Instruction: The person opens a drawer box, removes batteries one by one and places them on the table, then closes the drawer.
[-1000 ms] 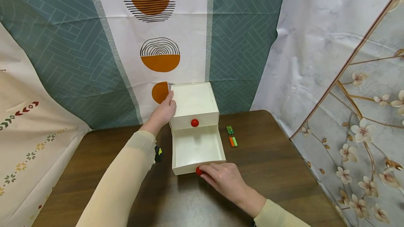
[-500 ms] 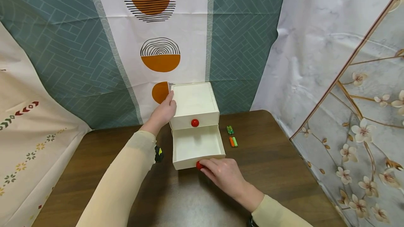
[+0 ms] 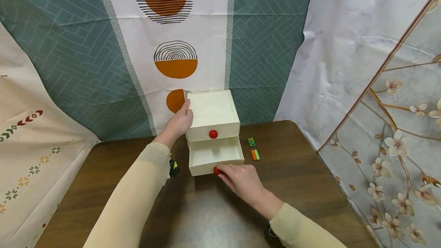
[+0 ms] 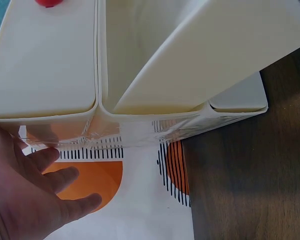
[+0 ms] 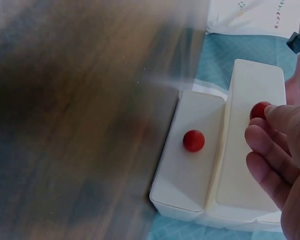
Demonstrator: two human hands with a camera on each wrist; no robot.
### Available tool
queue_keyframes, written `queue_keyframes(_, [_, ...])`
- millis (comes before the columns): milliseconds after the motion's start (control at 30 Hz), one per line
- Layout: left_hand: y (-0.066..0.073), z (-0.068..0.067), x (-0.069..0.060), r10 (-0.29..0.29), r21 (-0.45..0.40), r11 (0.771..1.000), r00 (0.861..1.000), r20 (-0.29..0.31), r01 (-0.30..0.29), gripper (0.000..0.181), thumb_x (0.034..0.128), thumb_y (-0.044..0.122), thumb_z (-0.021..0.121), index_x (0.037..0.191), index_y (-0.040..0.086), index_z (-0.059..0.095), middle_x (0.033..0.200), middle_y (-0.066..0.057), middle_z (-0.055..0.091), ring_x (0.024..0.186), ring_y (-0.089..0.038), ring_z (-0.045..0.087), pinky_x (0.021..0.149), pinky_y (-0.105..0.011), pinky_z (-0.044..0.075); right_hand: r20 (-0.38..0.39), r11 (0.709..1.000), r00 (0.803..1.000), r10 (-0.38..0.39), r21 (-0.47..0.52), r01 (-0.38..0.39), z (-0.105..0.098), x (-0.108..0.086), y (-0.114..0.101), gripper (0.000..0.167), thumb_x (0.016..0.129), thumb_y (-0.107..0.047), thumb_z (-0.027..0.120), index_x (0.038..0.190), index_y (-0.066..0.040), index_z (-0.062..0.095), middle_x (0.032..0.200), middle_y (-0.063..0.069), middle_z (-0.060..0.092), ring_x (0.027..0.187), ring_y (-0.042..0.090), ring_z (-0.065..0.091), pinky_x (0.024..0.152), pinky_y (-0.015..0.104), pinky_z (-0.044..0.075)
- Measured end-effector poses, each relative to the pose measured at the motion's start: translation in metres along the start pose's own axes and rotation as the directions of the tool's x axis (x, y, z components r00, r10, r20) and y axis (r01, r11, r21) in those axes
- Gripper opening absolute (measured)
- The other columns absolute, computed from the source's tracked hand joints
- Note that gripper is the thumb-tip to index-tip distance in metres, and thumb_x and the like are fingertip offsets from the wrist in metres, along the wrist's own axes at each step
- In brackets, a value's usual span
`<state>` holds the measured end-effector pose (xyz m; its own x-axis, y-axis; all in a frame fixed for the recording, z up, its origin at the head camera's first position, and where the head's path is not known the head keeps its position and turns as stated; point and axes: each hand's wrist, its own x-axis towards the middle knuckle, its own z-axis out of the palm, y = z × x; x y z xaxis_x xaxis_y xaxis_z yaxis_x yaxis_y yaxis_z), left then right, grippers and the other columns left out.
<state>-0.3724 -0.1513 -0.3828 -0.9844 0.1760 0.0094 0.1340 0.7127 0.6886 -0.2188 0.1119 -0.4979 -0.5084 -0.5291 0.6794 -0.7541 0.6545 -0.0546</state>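
A white drawer cabinet point(image 3: 211, 108) stands at the back of the table, its upper drawer closed behind a red knob point(image 3: 213, 134). Below, a pulled-out drawer point(image 3: 206, 169) shows a bare inside. My right hand point(image 3: 245, 186) pinches that drawer's red knob point(image 3: 216, 170) between thumb and fingers; the right wrist view shows the same pinch on the knob point(image 5: 259, 110). My left hand point(image 3: 176, 125) rests against the cabinet's left side, thumb at the top edge, and in the left wrist view the fingers of this hand point(image 4: 30, 190) are spread along the side wall.
Green batteries point(image 3: 251, 142) and an orange and light green pair point(image 3: 255, 155) lie right of the cabinet on the brown table point(image 3: 293, 171). The right wrist view shows another closed drawer point(image 5: 185, 175) with a red knob point(image 5: 193, 141). Patterned cloths point(image 3: 268, 49) hang behind.
The pulled-out drawer has slid partway back toward the cabinet, with my right hand moving along on its knob. My left hand has stayed in place against the side.
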Motion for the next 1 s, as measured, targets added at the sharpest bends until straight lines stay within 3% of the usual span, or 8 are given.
queue_keyframes(533, [0.002,-0.001,0.001,0.011,0.010,1.000,1.000,0.003,-0.011,0.068,0.1186,0.042,0.017,0.180,0.018,0.001,0.186,-0.005,0.007,0.169,-0.031,0.015,0.136,-0.054,0.012,0.051,0.998,0.996,0.067,-0.018,-0.066,0.014,0.023,0.020,0.024,0.097,-0.024,0.089,0.119,-0.019,0.079,0.105,-0.006,0.083,0.086,0.010,0.080,0.054,0.029,0.055])
queue_keyframes(1000, [0.000,-0.001,0.002,0.019,0.014,1.000,1.000,0.000,-0.019,0.068,0.1184,0.042,0.017,0.180,0.016,0.002,0.186,-0.005,0.007,0.169,-0.031,0.015,0.136,-0.052,0.013,0.074,0.993,0.991,0.111,-0.048,-0.108,0.024,0.041,0.033,0.024,0.099,-0.025,0.087,0.121,-0.018,0.080,0.107,-0.006,0.084,0.081,0.009,0.079,0.049,0.025,0.048])
